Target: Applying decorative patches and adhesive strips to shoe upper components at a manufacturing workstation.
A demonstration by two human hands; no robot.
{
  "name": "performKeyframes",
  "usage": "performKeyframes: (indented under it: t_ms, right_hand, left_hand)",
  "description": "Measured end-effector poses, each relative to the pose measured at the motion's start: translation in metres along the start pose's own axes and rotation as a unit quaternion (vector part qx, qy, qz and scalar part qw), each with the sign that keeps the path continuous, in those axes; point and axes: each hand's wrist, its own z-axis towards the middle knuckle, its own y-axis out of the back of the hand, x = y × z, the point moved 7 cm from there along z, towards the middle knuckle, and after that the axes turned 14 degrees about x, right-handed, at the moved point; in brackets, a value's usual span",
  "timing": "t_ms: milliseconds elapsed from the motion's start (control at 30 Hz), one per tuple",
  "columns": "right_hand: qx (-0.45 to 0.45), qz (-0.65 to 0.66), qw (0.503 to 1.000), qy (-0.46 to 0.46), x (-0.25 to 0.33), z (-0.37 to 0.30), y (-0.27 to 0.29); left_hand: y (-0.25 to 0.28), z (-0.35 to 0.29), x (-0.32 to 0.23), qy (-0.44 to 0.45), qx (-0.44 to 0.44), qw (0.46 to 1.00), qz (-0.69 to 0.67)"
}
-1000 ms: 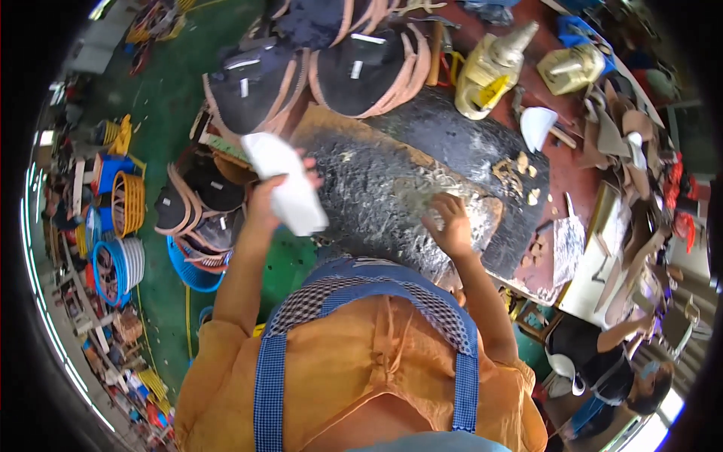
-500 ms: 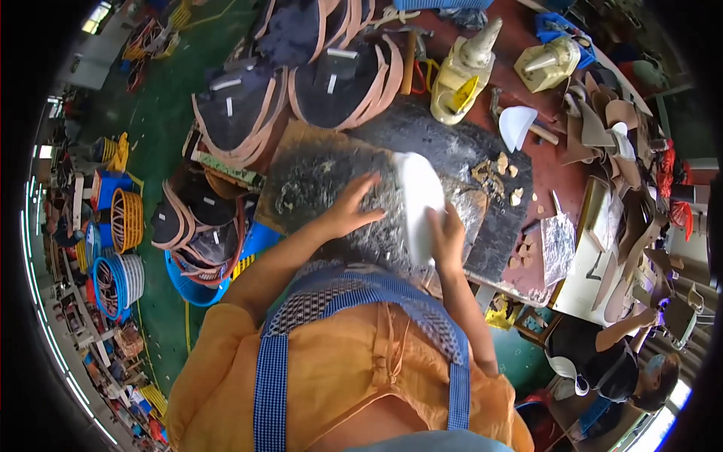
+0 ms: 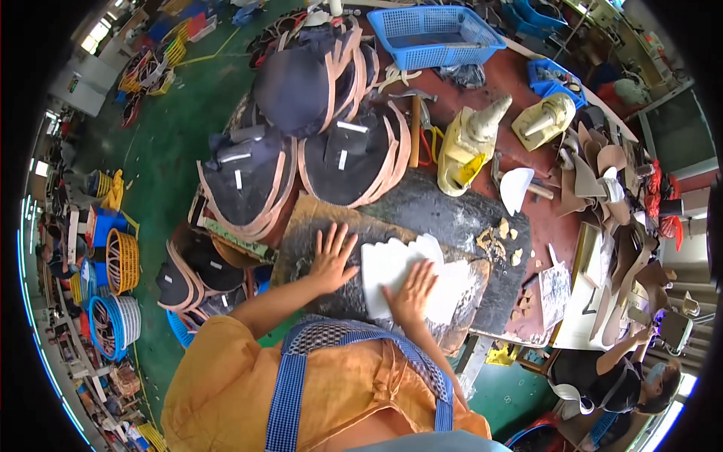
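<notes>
White thin pieces lie fanned out in overlapping layers on a worn, dark-smeared board. My right hand rests flat on them with its fingers spread. To their left, my left hand lies palm down on the board, fingers apart and holding nothing. Behind the board are dark curved panels with pinkish-brown edges, stacked in several piles. Farther right stand two cream plastic bottles with cone-shaped spouts, a nearer bottle and a farther bottle.
A curved white piece lies by a wooden handle. Tan scraps dot the dark mat. A blue basket stands at the back. Brown cut pieces pile up at right, near a co-worker.
The white pieces, held on edge in my right hand before, are now spread flat on the board. My left hand has flattened onto the board. The view has shifted, showing more of the back.
</notes>
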Motion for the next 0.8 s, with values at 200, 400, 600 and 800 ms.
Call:
performKeyframes:
  t_ms: [200,400,600,800]
  right_hand:
    - [0.014,0.0,0.997,0.077,0.029,0.016,0.007]
    - [0.049,0.045,0.994,0.089,0.026,0.026,0.018]
    - [0.098,-0.032,0.993,0.063,0.016,0.021,-0.003]
    - [0.1,0.001,0.992,0.079,0.022,0.017,0.003]
  left_hand:
    - [0.022,0.005,0.024,-0.058,-0.11,0.978,-0.167]
    - [0.147,0.078,0.036,-0.137,-0.116,0.902,-0.392]
    - [0.268,0.367,0.094,-0.052,-0.108,0.764,-0.634]
    - [0.256,0.523,0.194,-0.066,-0.044,0.568,-0.819]
